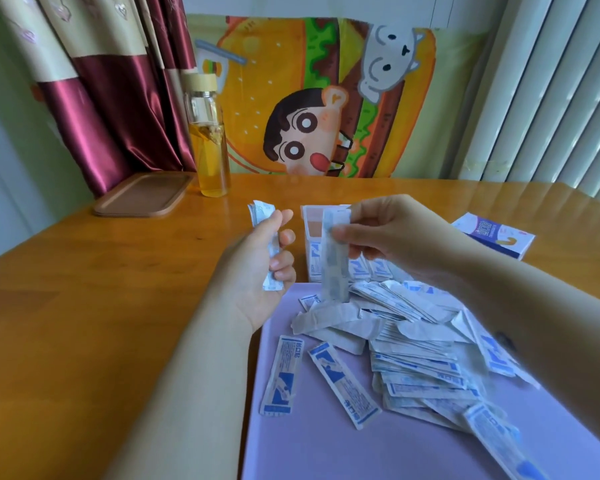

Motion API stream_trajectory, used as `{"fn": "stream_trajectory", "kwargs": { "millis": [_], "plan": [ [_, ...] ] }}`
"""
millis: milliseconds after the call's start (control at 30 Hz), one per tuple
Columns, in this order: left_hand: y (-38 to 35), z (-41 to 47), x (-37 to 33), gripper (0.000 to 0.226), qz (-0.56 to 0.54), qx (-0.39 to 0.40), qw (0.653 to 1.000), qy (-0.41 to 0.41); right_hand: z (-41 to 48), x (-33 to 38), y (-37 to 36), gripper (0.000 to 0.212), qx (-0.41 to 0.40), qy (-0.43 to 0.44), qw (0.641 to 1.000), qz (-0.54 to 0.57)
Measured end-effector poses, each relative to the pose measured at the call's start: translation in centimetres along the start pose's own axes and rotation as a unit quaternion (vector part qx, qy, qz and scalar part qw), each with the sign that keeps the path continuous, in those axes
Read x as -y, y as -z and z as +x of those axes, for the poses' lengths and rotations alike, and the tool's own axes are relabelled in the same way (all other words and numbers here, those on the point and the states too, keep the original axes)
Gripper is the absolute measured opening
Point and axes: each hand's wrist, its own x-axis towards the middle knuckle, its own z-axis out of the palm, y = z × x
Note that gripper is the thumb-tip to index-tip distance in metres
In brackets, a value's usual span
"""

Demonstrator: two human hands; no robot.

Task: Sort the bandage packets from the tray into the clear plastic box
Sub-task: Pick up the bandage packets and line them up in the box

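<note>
Wide wooden table [118,271] fills the view, and behind it hangs a big cartoon burger cloth [326,98], with a maroon curtain [101,98] to the left and pale blinds [551,98] to the right. On the near right lies the lavender tray [312,445], cut off by the bottom and right edges, so its full outline can't be seen. On it sits a loose pile of bandage packets [413,341]; the right forearm crosses over it and hides part of the heap.

The right hand [388,233] is up over the far end of the tray, thumb and fingers pinching a single packet [333,258] that hangs upright. The left hand [260,258] is off the tray's left edge, fingers curled round a small bundle of packets [262,213]; how many is hard to tell.

Just beyond the tray stands the clear plastic box [310,237], largely masked by the hanging packet and right hand, with some packets upright inside.

Far left: a glass bottle [210,147] of yellow liquid beside a brown lid [142,194]. Far right: a blue-and-white carton [496,235], print blurred.
</note>
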Motion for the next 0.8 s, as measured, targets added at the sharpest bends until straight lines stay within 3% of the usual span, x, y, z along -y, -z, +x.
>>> {"fn": "stream_trajectory", "kwargs": {
  "millis": [67, 167, 333, 433, 533, 667, 800],
  "plan": [
    [-0.3, 0.0, 0.5, 0.032, 0.04, 0.044, 0.998, 0.024, -0.1, 0.1, 0.0, 0.013, 0.021, -0.011, 0.997, 0.074],
    [-0.8, -0.5, 1.1, 0.055, 0.102, 0.141, 0.983, 0.065, -0.3, 0.3, -0.5, 0.014, 0.024, 0.005, 0.997, 0.078],
    [-1.4, -1.1, 1.4, 0.041, 0.143, 0.13, 0.979, 0.068, -0.2, 0.2, -1.3, 0.011, -0.041, 0.016, 0.992, 0.119],
    [-1.3, -1.0, 1.5, 0.022, 0.133, 0.138, 0.979, 0.066, -0.1, -0.4, -1.6, 0.012, -0.082, 0.015, 0.992, 0.099],
    [-1.3, -0.8, 1.5, 0.03, 0.11, 0.129, 0.982, 0.079, -0.3, -0.7, -1.1, 0.041, -0.089, 0.039, 0.993, -0.064],
    [-1.8, -1.0, 1.8, 0.02, 0.036, 0.115, 0.986, 0.118, -1.1, -0.2, -0.5, 0.097, 0.046, 0.1, 0.982, -0.153],
    [-2.0, -0.9, 2.3, 0.018, 0.028, 0.113, 0.983, 0.145, -1.2, -0.4, -1.3, 0.134, 0.106, 0.148, 0.924, -0.337]
  ]
}}
